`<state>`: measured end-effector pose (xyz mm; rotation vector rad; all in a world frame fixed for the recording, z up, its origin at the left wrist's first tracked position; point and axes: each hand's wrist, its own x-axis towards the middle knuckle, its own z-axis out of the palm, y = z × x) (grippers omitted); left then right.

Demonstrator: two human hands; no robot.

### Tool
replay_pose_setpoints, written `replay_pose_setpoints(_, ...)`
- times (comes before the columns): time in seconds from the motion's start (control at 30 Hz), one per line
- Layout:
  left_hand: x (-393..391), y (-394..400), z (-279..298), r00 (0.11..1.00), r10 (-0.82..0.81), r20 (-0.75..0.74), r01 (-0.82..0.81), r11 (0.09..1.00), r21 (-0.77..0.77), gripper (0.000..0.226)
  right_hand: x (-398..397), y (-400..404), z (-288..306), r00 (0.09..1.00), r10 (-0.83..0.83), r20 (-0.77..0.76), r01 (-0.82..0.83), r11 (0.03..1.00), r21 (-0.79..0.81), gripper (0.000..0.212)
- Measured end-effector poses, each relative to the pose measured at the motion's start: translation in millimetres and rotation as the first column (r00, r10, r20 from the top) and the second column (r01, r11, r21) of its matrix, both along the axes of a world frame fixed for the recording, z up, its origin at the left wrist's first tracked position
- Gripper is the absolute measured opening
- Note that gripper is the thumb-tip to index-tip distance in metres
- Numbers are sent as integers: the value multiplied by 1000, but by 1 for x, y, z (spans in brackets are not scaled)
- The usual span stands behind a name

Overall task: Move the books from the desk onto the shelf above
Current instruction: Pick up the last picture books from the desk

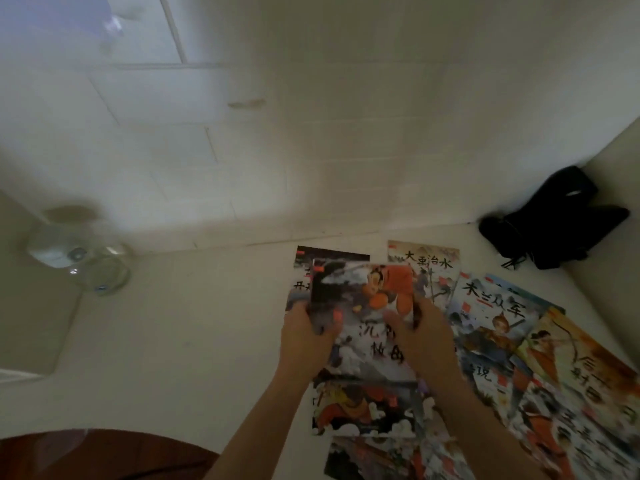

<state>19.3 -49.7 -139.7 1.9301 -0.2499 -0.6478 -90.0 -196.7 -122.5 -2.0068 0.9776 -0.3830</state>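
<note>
Both forearms reach in from the near edge and meet over the spread of picture books. The left hand [304, 336] grips the left edge of one thin book [363, 306], its thumb laid across the cover with an orange-painted nail showing; the right hand [426, 336] takes the opposite edge in the same way, thumb on top and fingers [420, 315] curled under. Held by both sides like this, the floppy cover stays flat instead of sagging, which looks like the reason for the two-handed grip.

That held book sits above the others, tilted a little with its far edge up, and I judge it is being lifted clear for the shelf above. No shelf shows here; only the pale tiled wall [346, 133] rises behind the surface [207, 341].

Other books lie flat and overlapping on the right half of the surface. One dark-covered book [301, 268] is partly hidden behind the held one, a pale book with black brush lettering [433, 263] lies beyond it near the wall, and a blue-covered book [485, 323] and an orange one with an archer [581, 358] fan out to the right. More covers [363, 410] lie under the forearms. Their loose overlap means each must be drawn off the pile singly.

A glass jar [83, 258] stands far left by the wall, and a black bag [554, 220] is slumped in the far right corner, well apart from the books.
</note>
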Motion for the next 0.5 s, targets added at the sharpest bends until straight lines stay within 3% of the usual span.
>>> replay_pose_setpoints(0.13, -68, 12, -18, 997, -64, 34, 44, 901, 432, 45, -55, 27, -34, 951, -29, -307, 36, 999, 19, 32)
replay_pose_setpoints(0.2, -93, 16, -20, 991, -79, 107, 10, 845, 535, 48, -64, 39, -41, 928, -70, -367, 60, 997, -38, 43)
replay_pose_setpoints(0.27, -103, 16, -22, 991, -30, 131, -39, 868, 494, 47, -67, 47, -44, 922, -93, -375, 73, 995, -67, 53)
replay_pose_setpoints(0.4, -91, 11, -25, 993, 111, -25, -92, 911, 403, 46, -69, 43, -51, 929, -71, -364, 66, 997, -25, 50)
replay_pose_setpoints(0.5, -80, 15, -27, 988, 147, -51, -124, 943, 309, 41, -67, 38, -44, 960, -41, -278, 80, 988, 133, 39)
